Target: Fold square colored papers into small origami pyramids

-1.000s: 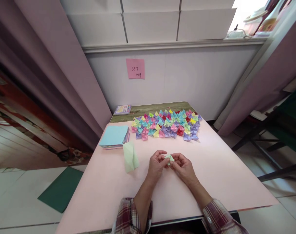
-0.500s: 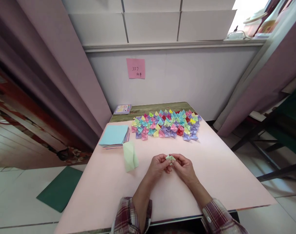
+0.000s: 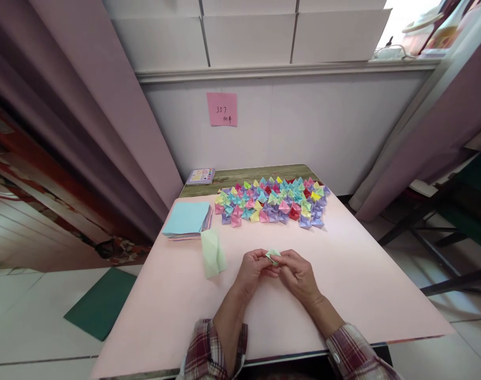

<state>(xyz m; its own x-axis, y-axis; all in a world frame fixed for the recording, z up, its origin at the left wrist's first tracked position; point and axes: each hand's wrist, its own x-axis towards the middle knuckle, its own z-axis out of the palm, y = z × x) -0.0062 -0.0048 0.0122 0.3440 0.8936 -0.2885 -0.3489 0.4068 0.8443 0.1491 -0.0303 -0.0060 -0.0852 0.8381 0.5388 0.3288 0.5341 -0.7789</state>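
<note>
Since half a second ago, one small folded piece of light green paper (image 3: 272,254) has turned slightly between the hands, and the right hand's fingers now lie across its near side; the loose paper and the folded rows stay put.

Hands: two, both at work on that one piece. Left hand (image 3: 252,273) grips its left edge, thumb toward me, the other fingers curled beneath. Right hand (image 3: 299,275) pinches its right side with bent fingers; exact fingertip contact is too small to make out. Plaid sleeves (image 3: 213,349): two, one behind each hand.

Left of the left hand: one creased light green sheet (image 3: 211,254), partly raised, well apart from the fingers. Beyond that sheet, farther left: one stack of square paper (image 3: 187,217), light blue on top; sheets not countable.

Ahead of both hands: one crowded group of folded paper pieces (image 3: 270,203), dozens, in pink, blue, purple, yellow, green and red; overlap prevents an exact count. All rest on one pink cover (image 3: 359,279), which also runs under the hands.

Far ahead, left: one small pile of printed cards or booklets (image 3: 201,176). On the wall ahead: one pink note (image 3: 222,109), handwritten "357" plus two characters.
</note>
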